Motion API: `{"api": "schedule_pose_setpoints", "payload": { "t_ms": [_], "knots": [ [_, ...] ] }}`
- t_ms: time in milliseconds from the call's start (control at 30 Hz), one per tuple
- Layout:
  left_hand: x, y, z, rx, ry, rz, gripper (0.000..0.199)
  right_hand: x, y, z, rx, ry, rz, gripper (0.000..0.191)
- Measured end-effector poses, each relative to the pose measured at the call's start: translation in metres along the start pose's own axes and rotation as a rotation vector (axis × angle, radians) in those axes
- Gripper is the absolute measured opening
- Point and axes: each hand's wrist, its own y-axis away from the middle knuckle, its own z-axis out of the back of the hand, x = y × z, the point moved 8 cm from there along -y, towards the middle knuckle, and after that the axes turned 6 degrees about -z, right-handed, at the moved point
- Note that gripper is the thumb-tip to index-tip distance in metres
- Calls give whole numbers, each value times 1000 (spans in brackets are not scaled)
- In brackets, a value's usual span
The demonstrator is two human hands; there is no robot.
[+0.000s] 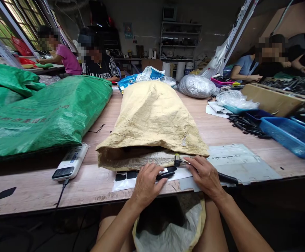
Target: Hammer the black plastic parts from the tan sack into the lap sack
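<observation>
My left hand [148,182] is closed around a small black part [165,175] at the table's front edge. A white strip [126,183] with black pieces [131,174] on it lies beside and under that hand. My right hand [203,175] grips a small hammer by its shaft; its yellow and black head [177,160] is just above the black part, and its black handle [228,179] sticks out to the right. Right behind both hands, the open mouth of a large tan woven sack [155,115] faces me.
Green sacks [50,115] and a white power bank [72,162] with a cable lie left. A grey sheet [241,162], black parts [247,124] and a blue tray [291,136] are right. An open sack [168,234] sits on my lap. People work farther back.
</observation>
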Motion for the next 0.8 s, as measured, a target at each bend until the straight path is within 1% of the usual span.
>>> {"api": "schedule_pose_setpoints", "payload": {
  "t_ms": [100,200,300,400,533,600,700,800],
  "knots": [
    [3,-1,-3,33,54,-8,15,15,4,19,-29,-153,-17,36],
    [8,-3,-1,38,103,27,13,34,11,35,-33,-335,-36,39],
    [12,-4,-2,35,136,59,14,46,18,43,-36,-361,-38,41],
    [13,-3,-4,38,144,81,15,51,24,40,-48,-283,-15,44],
    [13,-4,-4,37,149,94,15,54,27,28,31,-163,15,39],
    [13,-4,-3,48,148,96,15,58,25,28,25,-177,16,40],
    [13,-5,-3,62,153,95,17,67,22,33,-29,-243,38,46],
    [13,-5,-3,56,157,92,13,73,22,24,32,-223,66,40]
  ]
}}
